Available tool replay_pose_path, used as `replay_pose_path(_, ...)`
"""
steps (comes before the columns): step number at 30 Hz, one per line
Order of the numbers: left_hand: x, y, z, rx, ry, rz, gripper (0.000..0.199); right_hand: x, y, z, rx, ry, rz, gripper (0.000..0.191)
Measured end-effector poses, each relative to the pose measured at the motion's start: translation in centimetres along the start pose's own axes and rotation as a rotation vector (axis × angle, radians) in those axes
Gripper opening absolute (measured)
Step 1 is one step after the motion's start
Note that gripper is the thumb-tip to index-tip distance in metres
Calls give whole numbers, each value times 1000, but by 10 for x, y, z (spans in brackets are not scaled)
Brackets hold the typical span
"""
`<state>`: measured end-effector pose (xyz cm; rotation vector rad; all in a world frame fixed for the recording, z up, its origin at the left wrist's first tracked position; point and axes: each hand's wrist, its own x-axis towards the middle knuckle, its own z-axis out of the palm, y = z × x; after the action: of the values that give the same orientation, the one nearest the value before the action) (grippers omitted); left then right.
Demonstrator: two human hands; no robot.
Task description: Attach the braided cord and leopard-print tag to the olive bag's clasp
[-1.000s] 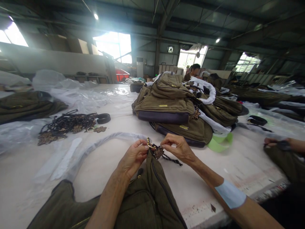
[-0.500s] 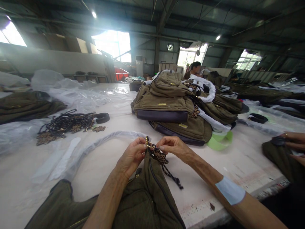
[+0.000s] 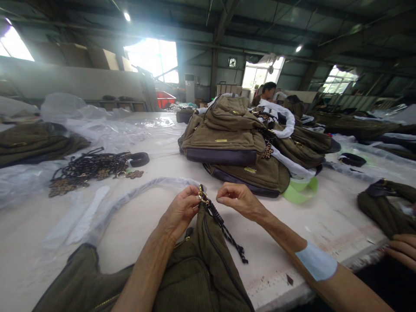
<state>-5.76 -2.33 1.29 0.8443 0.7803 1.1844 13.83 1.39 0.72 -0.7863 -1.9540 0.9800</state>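
Note:
An olive-green corduroy bag (image 3: pixel 185 284) lies in front of me, its strap wrapped in white film (image 3: pixel 130 195). My left hand (image 3: pixel 182 208) pinches the gold ring (image 3: pixel 203 198) at the strap's end, at the top corner of the bag. From that ring a black braided cord charm (image 3: pixel 224 225) hangs down over the bag's right side, its knotted tails on the table. Just right of the ring is my right hand (image 3: pixel 238 198), thumb and forefinger pressed together, apart from the charm, with nothing visible between them. A pale patch (image 3: pixel 316 261) covers part of my right forearm.
Olive bags (image 3: pixel 227 134) are piled ahead on the white table (image 3: pixel 165 162). Left of centre lie black cord charms with leopard-print flowers (image 3: pixel 94 169) and a rolled black strap (image 3: pixel 139 160). Another person's hand (image 3: pixel 404 249) is at the right edge near another olive bag (image 3: pixel 383 206).
My right hand has let go of the leopard-print flower and drawn slightly right. The flower has dropped from sight, while the cord hangs straighter. The other person's hands have moved lower.

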Motion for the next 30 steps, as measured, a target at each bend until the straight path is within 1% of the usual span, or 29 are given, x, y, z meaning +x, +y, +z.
replay_pose_path(4, 0, 1, 1, 7, 1, -13, 19, 0, -4, 1, -79, -3, -42, 13)
replay_pose_path(8, -1, 1, 1, 12, -14, -18, 18, -1, -6, 3, -62, -23, -68, 13)
replay_pose_path(14, -3, 0, 1, -10, -49, -33, 21, 0, -3, 1, -48, -7, -95, 13)
replay_pose_path(18, -3, 0, 1, -15, -52, -41, 22, 0, -5, -1, -44, -37, -109, 16)
replay_pose_path(24, -3, 1, 3, -24, -70, -62, 20, 0, -11, 0, 9, -73, -134, 17)
replay_pose_path(27, -3, 0, 5, -33, -78, -79, 20, -1, -11, 2, 40, -56, -141, 18)
replay_pose_path(30, -4, 0, 6, -32, -82, -85, 20, -2, -10, 5, 85, -31, -116, 20)
